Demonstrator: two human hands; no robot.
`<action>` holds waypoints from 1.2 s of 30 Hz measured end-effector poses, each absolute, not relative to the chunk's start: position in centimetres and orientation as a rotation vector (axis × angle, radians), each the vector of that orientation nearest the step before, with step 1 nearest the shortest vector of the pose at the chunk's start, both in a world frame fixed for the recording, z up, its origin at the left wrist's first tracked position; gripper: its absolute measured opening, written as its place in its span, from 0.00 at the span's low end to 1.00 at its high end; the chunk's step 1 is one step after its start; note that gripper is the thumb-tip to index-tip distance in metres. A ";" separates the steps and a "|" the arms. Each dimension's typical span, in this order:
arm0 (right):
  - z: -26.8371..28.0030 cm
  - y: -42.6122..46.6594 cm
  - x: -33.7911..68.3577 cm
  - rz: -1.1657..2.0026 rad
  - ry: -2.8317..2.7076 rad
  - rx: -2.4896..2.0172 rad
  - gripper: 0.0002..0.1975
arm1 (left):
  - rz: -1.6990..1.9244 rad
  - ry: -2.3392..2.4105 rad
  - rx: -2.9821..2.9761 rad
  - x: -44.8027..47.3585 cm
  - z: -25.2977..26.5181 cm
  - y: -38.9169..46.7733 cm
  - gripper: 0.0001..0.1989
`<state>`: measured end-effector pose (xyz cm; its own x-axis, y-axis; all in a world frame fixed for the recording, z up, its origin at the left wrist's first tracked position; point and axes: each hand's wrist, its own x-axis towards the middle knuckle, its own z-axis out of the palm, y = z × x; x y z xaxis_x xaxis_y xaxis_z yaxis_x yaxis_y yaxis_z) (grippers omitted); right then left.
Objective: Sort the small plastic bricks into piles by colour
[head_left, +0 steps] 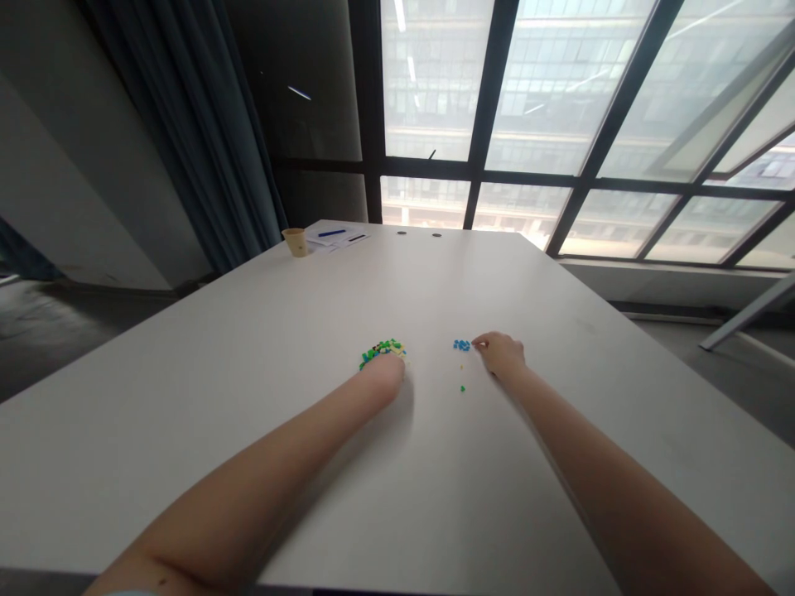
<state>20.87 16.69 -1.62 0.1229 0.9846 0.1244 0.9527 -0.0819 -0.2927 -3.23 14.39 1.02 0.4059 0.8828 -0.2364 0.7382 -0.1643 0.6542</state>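
A mixed pile of small toy-like pieces [386, 344], mostly green with blue, yellow and a few dark ones, lies on the white table. At the near side of this pile is my left hand [386, 371]; its fingers are hidden behind the back of the hand and wrist. To the right is a small cluster of blue pieces [461, 345]. My right hand [500, 351] rests at the right side of that cluster, thumb and fingertips pinched together; whatever they hold is too small to make out. Nearer to me lie a tiny yellow piece [461, 367] and a green piece [463, 388].
A yellowish paper cup [296, 242] stands at the table's far left corner, beside papers [341, 240] with a blue pen [331, 233] on them. Two dark round discs sit near the far edge of the white table [298, 331]. Windows and a blue curtain [186, 124] are beyond.
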 end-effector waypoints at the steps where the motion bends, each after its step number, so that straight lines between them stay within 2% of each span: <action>1: -1.5 16.3 21.0 0.143 -1.891 -2.090 0.11 | 0.217 1.424 1.972 -3.1 1.1 14.4 0.02; 9: -1.9 11.8 22.9 0.095 -1.930 -1.792 0.12 | -0.074 1.629 2.196 -1.9 2.2 13.6 0.07; 20: -1.7 11.2 23.7 0.197 -1.886 -1.551 0.12 | -0.218 1.721 2.235 -1.1 4.1 12.7 0.08; 23: -1.6 11.1 23.8 0.221 -1.914 -1.504 0.12 | -0.038 1.684 2.289 -0.8 4.2 12.8 0.06; 28: -1.2 10.7 23.6 0.249 -1.900 -1.446 0.11 | 0.452 1.186 2.106 0.5 4.7 12.7 0.04; 32: -0.8 10.4 22.9 0.275 -1.926 -1.392 0.10 | 0.517 0.811 1.551 1.5 4.4 12.4 0.07; 36: -0.6 10.0 22.5 0.281 -1.953 -1.352 0.10 | 0.505 0.629 1.243 2.1 3.1 12.3 0.12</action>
<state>22.50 10.03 -0.62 -0.1789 0.8795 0.4410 0.7194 0.4227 -0.5512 2.05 12.33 3.07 0.7300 0.6639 -0.1622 -0.0152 0.2531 0.9673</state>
